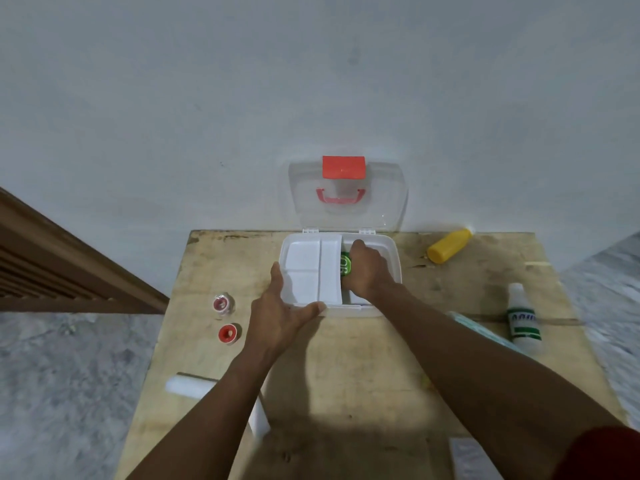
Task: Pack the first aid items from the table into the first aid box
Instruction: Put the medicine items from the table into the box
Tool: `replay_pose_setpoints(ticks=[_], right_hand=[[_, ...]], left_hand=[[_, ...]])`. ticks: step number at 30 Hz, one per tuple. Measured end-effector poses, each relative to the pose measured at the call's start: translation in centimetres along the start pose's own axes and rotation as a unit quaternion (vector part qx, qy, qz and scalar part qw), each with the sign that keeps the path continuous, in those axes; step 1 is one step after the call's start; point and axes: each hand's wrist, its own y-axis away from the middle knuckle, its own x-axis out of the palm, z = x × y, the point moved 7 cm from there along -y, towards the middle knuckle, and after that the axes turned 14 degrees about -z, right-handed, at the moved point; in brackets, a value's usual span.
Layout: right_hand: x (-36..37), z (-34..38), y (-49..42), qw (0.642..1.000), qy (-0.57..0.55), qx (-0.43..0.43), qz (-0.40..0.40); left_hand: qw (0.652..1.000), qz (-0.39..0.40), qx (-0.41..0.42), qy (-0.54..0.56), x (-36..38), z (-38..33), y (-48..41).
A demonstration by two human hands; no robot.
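Pale wall behind, worn wooden table (346,393) below, and I'm watching the first aid box (393,252) with its clear lid (377,202) tipped back. My left hand (277,318) braces the box's near left corner, fingers (277,275) spread along the rim beside the white tray (311,271). My right hand (367,268) is down in the open right compartment, fingers curled around a green item (345,266), white letters on it, maybe "OR", long axis running away from me. Next candidate, I'd judge: the white bottle (523,320) with green label, unreadable, lying right of those fingers, right hand nearer.
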Motion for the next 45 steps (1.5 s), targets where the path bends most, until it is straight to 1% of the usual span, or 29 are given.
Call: replay_pose_setpoints(ticks=[3,6,9,11,14,19,21,24,28,34,40,45], right_hand=[[0.0,0.1,0.0,1.000,0.001,-0.004,0.011],[0.1,0.2,0.3,1.000,-0.003,-0.012,0.018],[0.0,0.3,0.7,0.999,-0.006,-0.022,0.028],[-0.6,0.4,1.1,0.999,-0.010,-0.024,0.021],[-2.4,0.4,2.3,0.999,-0.016,-0.028,-0.023],[-7.0,0.5,5.5,0.988,-0.041,-0.033,-0.143],[-8.2,-0.3,6.8,0.987,-0.035,-0.021,-0.157],[-9.7,-2.7,8.9,0.987,0.009,0.012,-0.158],[-10.6,-7.3,11.6,0.987,0.076,0.030,-0.139],[-11.2,-13.3,13.8,0.981,0.173,0.047,-0.069],[-9.4,-17.3,12.7,0.969,0.247,0.022,-0.015],[-8.3,-19.9,11.6,0.970,0.244,0.008,0.024]], left_hand=[[1.000,0.012,-0.004,-0.006,0.1,0.0,0.1],[1.000,0.026,-0.002,0.017,0.4,-0.3,0.4],[0.998,0.015,0.039,0.051,0.1,-1.2,0.2],[0.997,0.001,0.053,0.064,-0.3,-1.3,-0.1],[0.994,0.003,0.081,0.075,-0.6,-1.1,-0.5],[0.987,0.040,0.121,0.102,-0.5,-1.8,-0.6],[0.984,0.045,0.125,0.115,-0.7,-1.5,-0.6],[0.980,0.052,0.138,0.132,-1.0,-1.4,-0.4],[0.979,0.056,0.150,0.127,-0.8,-1.6,0.1],[0.986,0.047,0.126,0.100,-0.1,-1.5,0.8],[0.993,0.007,0.087,0.084,0.5,-1.5,0.9],[0.994,0.001,0.076,0.072,0.8,-2.0,1.1]])
